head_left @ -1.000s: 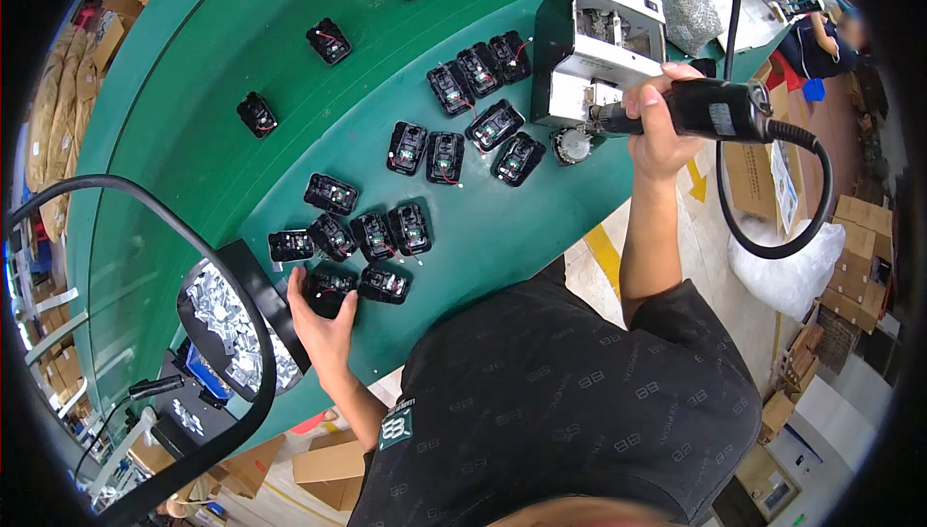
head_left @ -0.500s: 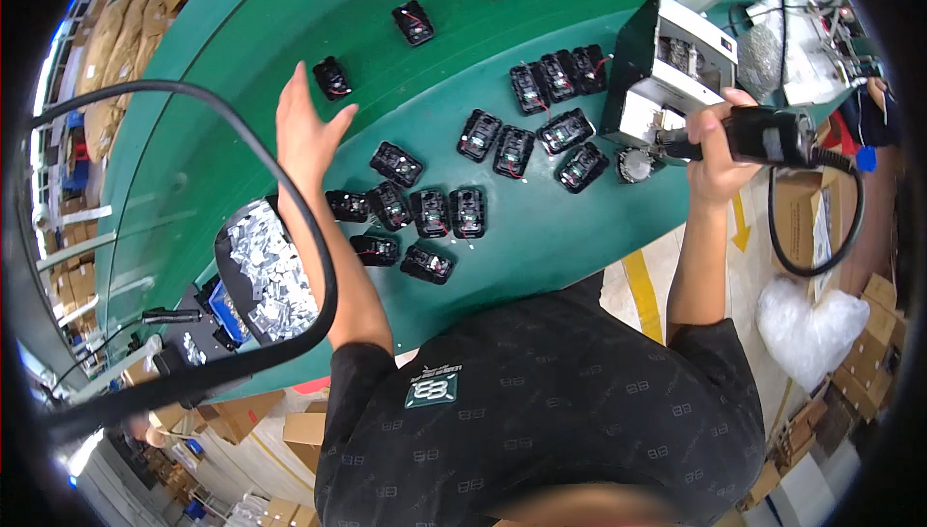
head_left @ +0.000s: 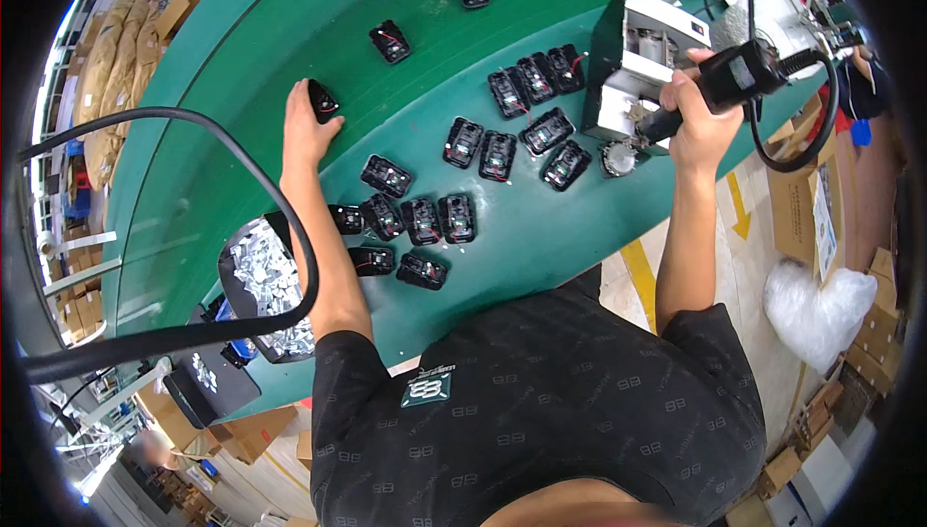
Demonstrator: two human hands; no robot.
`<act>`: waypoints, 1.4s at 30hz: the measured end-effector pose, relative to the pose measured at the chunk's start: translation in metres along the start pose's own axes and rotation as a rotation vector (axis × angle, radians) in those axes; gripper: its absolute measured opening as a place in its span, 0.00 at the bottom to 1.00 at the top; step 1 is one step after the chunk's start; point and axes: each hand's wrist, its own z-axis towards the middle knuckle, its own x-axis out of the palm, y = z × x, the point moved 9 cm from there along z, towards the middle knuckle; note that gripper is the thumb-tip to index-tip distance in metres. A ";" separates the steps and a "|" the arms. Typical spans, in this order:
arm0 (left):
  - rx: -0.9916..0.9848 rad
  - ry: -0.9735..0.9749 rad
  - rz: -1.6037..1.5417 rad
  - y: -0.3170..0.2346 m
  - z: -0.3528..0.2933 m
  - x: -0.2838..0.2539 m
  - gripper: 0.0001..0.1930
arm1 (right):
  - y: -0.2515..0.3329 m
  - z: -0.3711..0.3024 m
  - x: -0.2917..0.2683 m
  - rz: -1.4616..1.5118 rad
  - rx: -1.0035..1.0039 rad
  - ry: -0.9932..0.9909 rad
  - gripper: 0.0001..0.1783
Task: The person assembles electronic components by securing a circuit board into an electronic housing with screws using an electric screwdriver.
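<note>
My left hand (head_left: 307, 137) reaches out over the green conveyor belt (head_left: 212, 92) and closes its fingers on a small black device (head_left: 322, 101). A cluster of several like black devices (head_left: 415, 223) lies just right of my left forearm. My right hand (head_left: 697, 113) grips the black handle of a corded power tool (head_left: 739, 71), held against a grey metal fixture box (head_left: 632, 63). More black devices (head_left: 531, 112) lie left of that box.
A black tray of small silver metal parts (head_left: 263, 281) sits at the belt's near edge under a thick black cable (head_left: 241, 227). Single devices (head_left: 390, 41) ride further up the belt. Cardboard boxes (head_left: 801, 199) and a white plastic bag (head_left: 821, 300) stand on the floor at right.
My left hand moved from the cluster near the parts tray up across the belt and took hold of a lone black device. My right hand stayed on the tool at the fixture.
</note>
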 end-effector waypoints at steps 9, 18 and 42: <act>0.003 -0.079 0.036 -0.001 -0.001 -0.009 0.36 | -0.003 0.003 0.000 -0.064 0.017 -0.004 0.13; 0.052 -0.194 -0.287 -0.118 -0.073 -0.081 0.37 | -0.006 -0.037 0.008 -0.034 0.281 0.095 0.17; 0.437 -0.016 -0.801 -0.258 -0.158 -0.054 0.45 | 0.102 -0.115 0.110 0.581 0.028 0.587 0.18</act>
